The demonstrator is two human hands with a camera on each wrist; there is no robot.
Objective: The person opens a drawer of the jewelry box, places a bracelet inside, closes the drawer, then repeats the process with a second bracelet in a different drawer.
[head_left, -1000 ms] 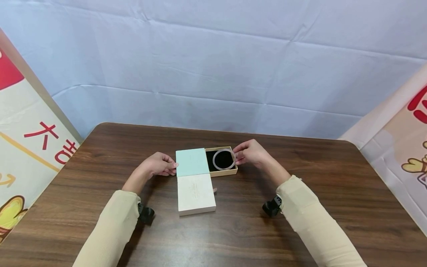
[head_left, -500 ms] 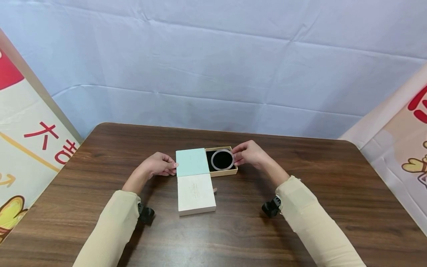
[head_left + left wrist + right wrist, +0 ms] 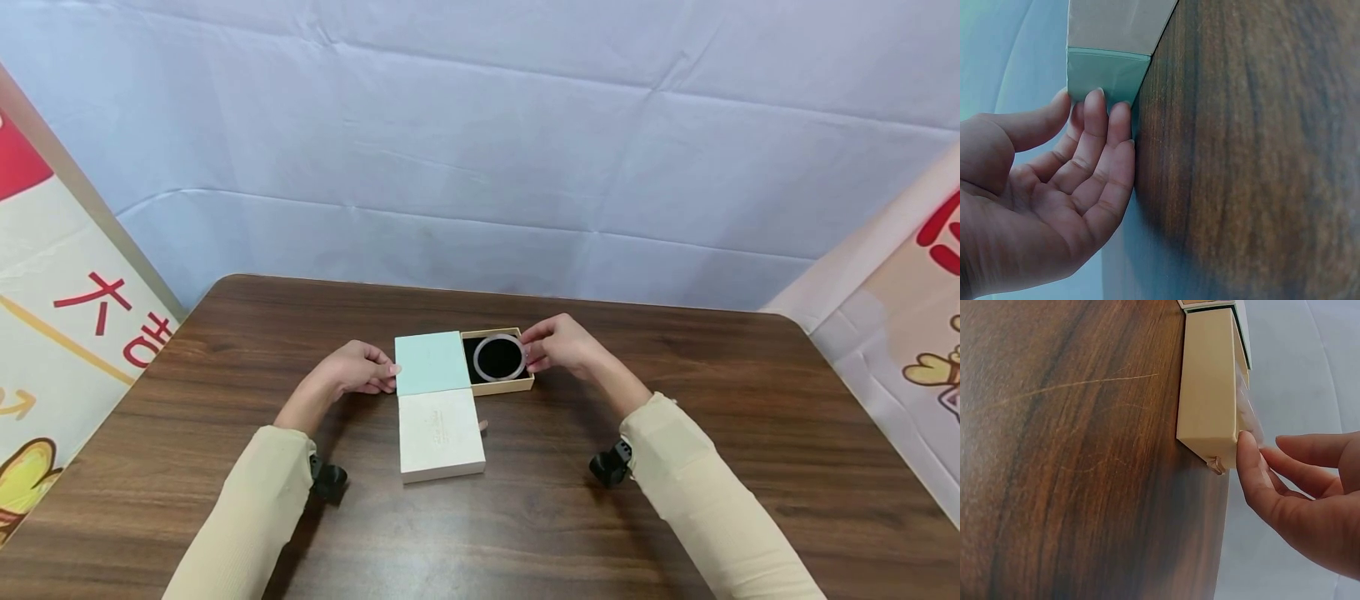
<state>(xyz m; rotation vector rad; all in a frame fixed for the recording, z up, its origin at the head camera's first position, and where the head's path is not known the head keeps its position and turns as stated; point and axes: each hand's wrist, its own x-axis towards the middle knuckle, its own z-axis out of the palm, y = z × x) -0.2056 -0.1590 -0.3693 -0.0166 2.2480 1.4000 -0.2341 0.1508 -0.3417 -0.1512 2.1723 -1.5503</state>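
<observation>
A mint-green box sleeve (image 3: 431, 363) lies on the table with its yellow-edged drawer (image 3: 504, 387) pulled out to the right. In the drawer, over black lining, lies a pale translucent bangle (image 3: 477, 360). My right hand (image 3: 562, 343) pinches the bangle's right edge; in the right wrist view the bangle (image 3: 1250, 417) tilts up past the drawer's rim, with the thumb at that rim. At the sleeve's left end, my left hand (image 3: 356, 368) holds the box, thumb at the top edge and curled fingers against the green end (image 3: 1107, 72).
A white box section (image 3: 441, 437) with embossed lettering lies against the sleeve's near side, a small ribbon tab (image 3: 483, 425) at its right. Another small ribbon tab (image 3: 1216, 465) sticks out from the drawer's end. Light cloth (image 3: 480, 167) hangs behind the wooden table (image 3: 675, 433).
The right hand and the bangle have shifted slightly left, and the bangle sits lower and flatter over the drawer. The left hand and the box stay in place.
</observation>
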